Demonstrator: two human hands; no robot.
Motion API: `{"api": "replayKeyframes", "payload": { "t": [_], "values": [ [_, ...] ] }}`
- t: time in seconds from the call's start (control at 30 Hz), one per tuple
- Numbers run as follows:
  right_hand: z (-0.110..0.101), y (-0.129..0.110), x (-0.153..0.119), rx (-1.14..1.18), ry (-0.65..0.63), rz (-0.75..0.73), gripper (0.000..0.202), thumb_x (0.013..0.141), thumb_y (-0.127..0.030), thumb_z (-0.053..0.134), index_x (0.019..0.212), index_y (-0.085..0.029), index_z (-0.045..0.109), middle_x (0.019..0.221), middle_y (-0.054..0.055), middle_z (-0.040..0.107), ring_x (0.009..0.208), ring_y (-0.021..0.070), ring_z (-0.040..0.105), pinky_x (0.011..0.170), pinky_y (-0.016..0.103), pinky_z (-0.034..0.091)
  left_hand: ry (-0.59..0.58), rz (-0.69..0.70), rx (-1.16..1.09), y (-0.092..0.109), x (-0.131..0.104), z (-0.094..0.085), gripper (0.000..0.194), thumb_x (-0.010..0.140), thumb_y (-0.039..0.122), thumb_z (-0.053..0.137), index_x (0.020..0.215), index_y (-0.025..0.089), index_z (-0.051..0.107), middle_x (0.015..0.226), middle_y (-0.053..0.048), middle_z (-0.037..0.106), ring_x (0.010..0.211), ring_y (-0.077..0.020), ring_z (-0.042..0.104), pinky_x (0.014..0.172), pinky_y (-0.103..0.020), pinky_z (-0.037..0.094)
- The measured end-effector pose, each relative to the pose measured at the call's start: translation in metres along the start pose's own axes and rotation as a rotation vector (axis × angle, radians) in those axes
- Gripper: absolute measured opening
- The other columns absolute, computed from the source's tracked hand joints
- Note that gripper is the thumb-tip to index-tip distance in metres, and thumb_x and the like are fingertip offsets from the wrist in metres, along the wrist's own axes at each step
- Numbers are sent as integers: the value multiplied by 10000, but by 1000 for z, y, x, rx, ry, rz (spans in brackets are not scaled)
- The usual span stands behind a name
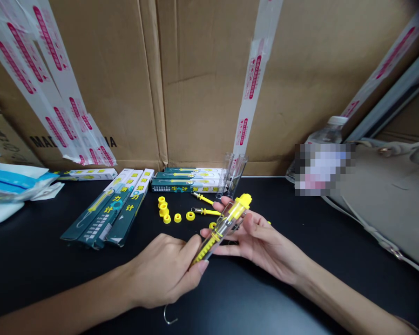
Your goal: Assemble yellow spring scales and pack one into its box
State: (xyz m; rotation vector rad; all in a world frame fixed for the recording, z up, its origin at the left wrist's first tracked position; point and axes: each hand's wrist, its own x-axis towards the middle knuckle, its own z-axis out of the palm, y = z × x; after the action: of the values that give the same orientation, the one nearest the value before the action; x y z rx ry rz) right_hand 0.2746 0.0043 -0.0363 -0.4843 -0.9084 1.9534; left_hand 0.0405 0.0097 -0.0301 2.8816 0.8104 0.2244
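The spring scale (214, 239) is held slantwise above the black table (251, 302), between the two hands in the middle of the head view. It is a clear tube with yellow parts inside, its yellow cap (243, 201) at the upper right. The left hand (164, 272) has its fingers curled tightly around the lower part, with the thumb pressed along the tube. The right hand (261, 246) is around the upper part, its fingers spread apart behind the tube and its thumb beside the cap; I cannot tell how firmly it presses.

The left hand hides the lower end of the scale. A metal hook (166, 317) shows below that hand, its link to the tube covered. Beyond the hands lie small yellow rings (163, 207) and yellow rods (205, 198), the rods partly covered by the right fingers. Two clear tubes (238, 174) stand by the stacked boxes (186, 183), hard to make out where they overlap. The bottle (326, 135) at right has its label blurred into squares, and the bag (387, 195) beside it is cut off by the edge.
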Motion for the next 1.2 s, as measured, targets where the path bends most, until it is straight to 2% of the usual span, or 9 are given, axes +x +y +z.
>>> {"api": "replayKeyframes", "payload": {
  "t": [0.1,0.37,0.6,0.77,1.0,1.13,1.2],
  "values": [
    [1,0,-1,-15,3,10,399,897,-409,734,1283,-346,654,1543,43,493,1189,345,662,1039,606,463,3,21,-7,1,1,-1,188,1027,267,282,1018,183,451,759,-19,699,583,-248,688,516,-376,466],
    [0,-1,1,46,-13,-2,425,895,-365,746,1302,-300,644,1462,51,582,1230,373,627,1064,620,440,-26,-49,-10,2,0,-1,208,1035,254,260,1068,175,449,766,-19,709,594,-260,697,549,-381,486],
    [2,-1,-1,9,2,-1,350,907,-389,728,1246,-321,674,1491,36,553,1178,336,668,1004,559,508,9,-8,-20,1,0,0,170,1029,259,295,1055,179,442,744,-6,701,568,-223,679,513,-335,415],
    [1,-2,2,17,-7,9,338,860,-405,774,1170,-294,701,1348,29,657,1204,358,647,1045,607,459,25,-14,-19,0,0,3,161,1039,264,281,1058,191,423,731,4,695,545,-213,666,511,-326,392],
    [1,-1,1,6,6,1,312,852,-411,781,1119,-267,706,1123,23,728,1177,342,666,1026,603,475,-9,-17,-2,2,0,-1,154,1031,260,298,983,199,431,735,-6,690,561,-237,673,500,-358,415],
    [3,-1,1,0,4,-12,301,880,-397,757,1133,-242,706,1101,39,734,1191,344,656,1020,586,493,11,-15,2,1,0,1,141,1033,267,300,971,208,413,721,1,687,551,-230,672,495,-347,404],
    [5,-2,1,-1,-5,-24,307,910,-385,725,1181,-244,696,1178,48,721,1214,347,639,1036,587,482,24,-31,-16,1,0,2,131,1031,265,307,960,213,404,706,9,683,544,-223,671,496,-336,397]
  ]
}}
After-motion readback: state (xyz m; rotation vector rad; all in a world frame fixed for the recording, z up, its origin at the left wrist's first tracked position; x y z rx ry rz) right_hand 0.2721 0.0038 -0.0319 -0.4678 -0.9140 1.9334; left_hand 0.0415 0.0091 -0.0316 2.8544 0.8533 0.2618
